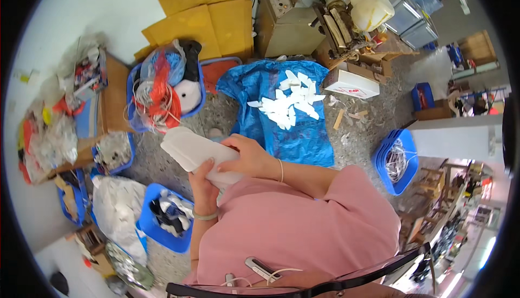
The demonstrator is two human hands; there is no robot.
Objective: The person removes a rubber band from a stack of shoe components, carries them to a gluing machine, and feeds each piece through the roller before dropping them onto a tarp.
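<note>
Both my hands are closed around a long white padded-looking piece (189,149) with a rounded far end and layered edges, perhaps a stack of insole shapes. It is tilted in front of my chest, its far end pointing up and left. My left hand (203,189) grips it from below near its lower part, thumb on top. Across its right side lies my right hand (250,158), fingers bent over the edge. Beyond, on the floor, a blue plastic sheet (300,149) bears a loose pile of white cut pieces (287,103).
A blue basket (203,95) with red cords and bags stands at the far left. Another blue basket (146,225) is near my left side. Stacked blue baskets (379,162) stand at right. A machine (287,30), a white box (352,84) and a yellowish jug (371,5) are at the back.
</note>
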